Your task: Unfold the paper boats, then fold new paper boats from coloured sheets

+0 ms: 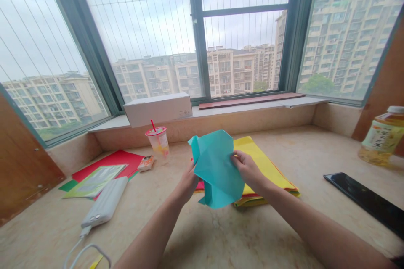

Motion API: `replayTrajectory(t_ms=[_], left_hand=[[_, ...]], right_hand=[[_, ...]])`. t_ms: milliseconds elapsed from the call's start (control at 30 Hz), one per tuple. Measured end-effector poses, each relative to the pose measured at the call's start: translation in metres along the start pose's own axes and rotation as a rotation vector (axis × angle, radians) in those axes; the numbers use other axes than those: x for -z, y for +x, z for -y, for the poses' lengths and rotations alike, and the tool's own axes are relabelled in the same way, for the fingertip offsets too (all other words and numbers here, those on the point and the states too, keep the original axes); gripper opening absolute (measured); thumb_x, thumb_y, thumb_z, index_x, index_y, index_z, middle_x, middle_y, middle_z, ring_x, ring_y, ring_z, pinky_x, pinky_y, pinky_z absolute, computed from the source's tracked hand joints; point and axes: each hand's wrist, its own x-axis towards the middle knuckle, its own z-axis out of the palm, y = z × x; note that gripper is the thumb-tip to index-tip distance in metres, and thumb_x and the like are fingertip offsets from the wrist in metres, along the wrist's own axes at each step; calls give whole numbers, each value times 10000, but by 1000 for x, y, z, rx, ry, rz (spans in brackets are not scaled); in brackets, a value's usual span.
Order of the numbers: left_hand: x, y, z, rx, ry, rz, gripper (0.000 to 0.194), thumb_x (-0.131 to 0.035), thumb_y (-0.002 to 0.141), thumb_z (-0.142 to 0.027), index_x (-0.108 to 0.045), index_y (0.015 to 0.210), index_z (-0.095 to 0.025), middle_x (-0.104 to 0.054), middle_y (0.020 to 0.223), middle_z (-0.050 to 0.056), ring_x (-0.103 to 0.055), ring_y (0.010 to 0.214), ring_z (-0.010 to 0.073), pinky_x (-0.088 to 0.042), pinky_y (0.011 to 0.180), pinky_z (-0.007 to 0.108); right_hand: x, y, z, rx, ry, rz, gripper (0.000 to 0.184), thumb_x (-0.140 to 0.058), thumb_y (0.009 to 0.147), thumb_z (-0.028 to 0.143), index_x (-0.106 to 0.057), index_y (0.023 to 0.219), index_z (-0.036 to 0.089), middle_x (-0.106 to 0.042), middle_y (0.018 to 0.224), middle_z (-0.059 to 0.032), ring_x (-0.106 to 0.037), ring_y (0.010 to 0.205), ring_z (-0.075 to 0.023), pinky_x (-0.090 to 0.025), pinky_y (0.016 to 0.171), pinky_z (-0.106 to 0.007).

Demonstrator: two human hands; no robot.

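Note:
A folded sheet of turquoise paper [217,164] is held up above the stone counter, its edges creased into flaps at the left side. My left hand [190,178] grips its left edge, the fingers partly hidden behind the paper. On the right edge, my right hand [244,164] pinches the paper between thumb and fingers. Behind and below it lies a stack of coloured paper [265,168], yellow on top, with red edges showing beneath.
At left lie red paper [110,159], a green-and-white packet [94,180], a white power bank [105,201] with a cable, and a small orange box [146,163]. A drink cup [158,141] stands behind. A black phone [366,199] and a bottle [381,136] are right; a white box [158,109] sits on the sill.

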Motion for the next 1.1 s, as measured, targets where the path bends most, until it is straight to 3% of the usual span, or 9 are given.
replayTrajectory(t_ms=[133, 333, 467, 600, 767, 933, 1000, 1100], left_hand=[[7, 5, -6, -12, -100, -63, 402, -733, 750, -483, -710, 951, -135, -741, 897, 83, -677, 830, 245, -520, 755, 327], [-2, -5, -16, 36, -200, 65, 508, -786, 711, -469, -680, 1067, -123, -748, 879, 119, -697, 899, 297, -543, 790, 378], [6, -6, -24, -11, -257, -66, 509, -782, 706, -495, -672, 1063, -150, -750, 866, 90, -707, 875, 275, -558, 779, 353], [23, 3, -30, -90, -258, -219, 440, -803, 680, -471, -684, 956, -150, -743, 802, 50, -700, 712, 209, -560, 671, 291], [29, 14, -20, -37, -129, -109, 479, -767, 741, -419, -666, 1120, -144, -758, 915, 101, -710, 867, 263, -561, 761, 340], [32, 15, -17, 27, -67, -58, 583, -757, 762, -385, -576, 1278, -183, -743, 1045, 117, -707, 935, 271, -557, 805, 364], [33, 12, -18, 77, -62, 0, 566, -755, 769, -377, -577, 1271, -184, -734, 1072, 127, -709, 935, 271, -560, 794, 359], [31, 8, -21, 118, -60, 91, 541, -750, 776, -377, -588, 1256, -188, -724, 1100, 135, -706, 946, 275, -558, 779, 342]], right_hand=[[21, 14, 9, -43, 95, -56, 404, -612, 779, 530, -635, 952, 166, -717, 833, -66, -634, 719, -203, -494, 646, -302], [32, 19, 12, -62, 122, -13, 448, -653, 756, 563, -655, 954, 161, -735, 869, -80, -652, 707, -201, -506, 645, -306], [41, 23, 6, -93, 102, -31, 416, -609, 788, 559, -658, 970, 188, -733, 839, -73, -671, 732, -225, -526, 643, -328], [72, 36, 3, -75, 70, -165, 435, -637, 757, 559, -660, 962, 176, -712, 738, -57, -618, 590, -189, -490, 548, -303], [107, 44, 7, -41, 14, -229, 416, -691, 729, 518, -692, 934, 157, -712, 720, -53, -593, 587, -172, -454, 525, -273], [123, 34, 15, -204, -27, 64, 342, -726, 741, 405, -718, 987, 167, -747, 849, -77, -653, 658, -184, -484, 546, -259], [126, 30, 16, -263, -38, 158, 382, -697, 786, 469, -708, 1042, 186, -747, 938, -80, -678, 751, -195, -503, 589, -253], [126, 29, 14, -314, -28, 197, 489, -590, 840, 611, -707, 1026, 174, -744, 951, -94, -686, 815, -206, -523, 645, -270]])
